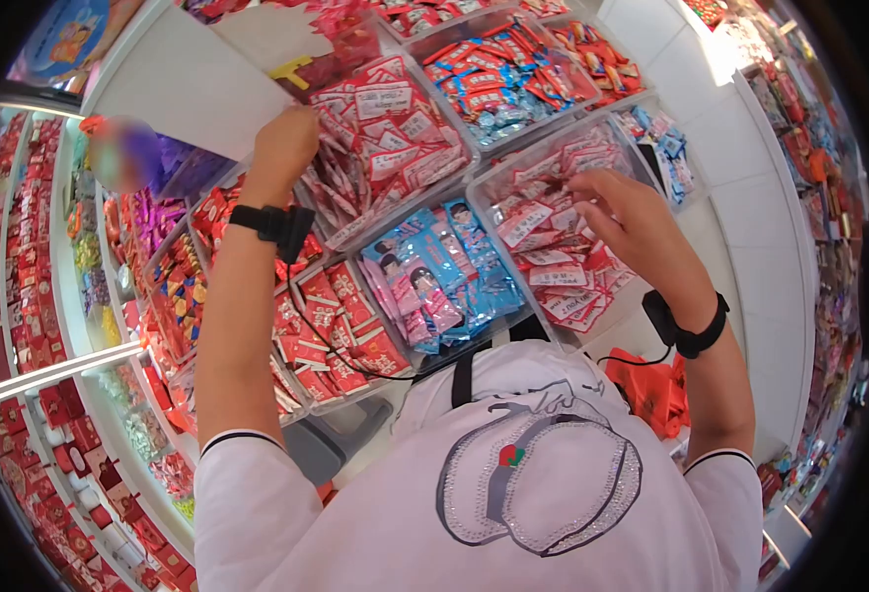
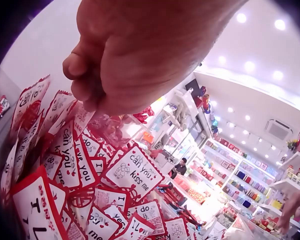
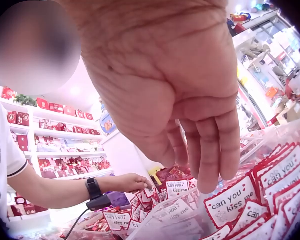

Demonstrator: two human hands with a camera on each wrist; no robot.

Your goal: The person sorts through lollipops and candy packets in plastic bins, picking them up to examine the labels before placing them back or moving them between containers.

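Red-edged white packets [image 1: 385, 102] printed "can you kiss me" fill a clear bin at centre-left. My left hand [image 1: 288, 143] is at this bin's left edge; in the left wrist view its fingers [image 2: 82, 90] are curled, their tips meeting the top of a packet [image 2: 83, 119]. A second clear bin to the right holds similar packets [image 1: 558, 276]. Above it hovers my right hand [image 1: 632, 222], fingers [image 3: 208, 150] loosely extended downward, with nothing seen in them. Behind its fingertips in the right wrist view stand upright packets [image 3: 230, 202]; contact with them cannot be told.
Blue and pink packets [image 1: 439, 266] lie in a bin between my arms, with red packets [image 1: 340, 331] to its left. Blue-and-red sweets [image 1: 498, 84] fill a bin farther back. A white panel [image 1: 192, 84] stands at back left, and stocked shelves line both sides.
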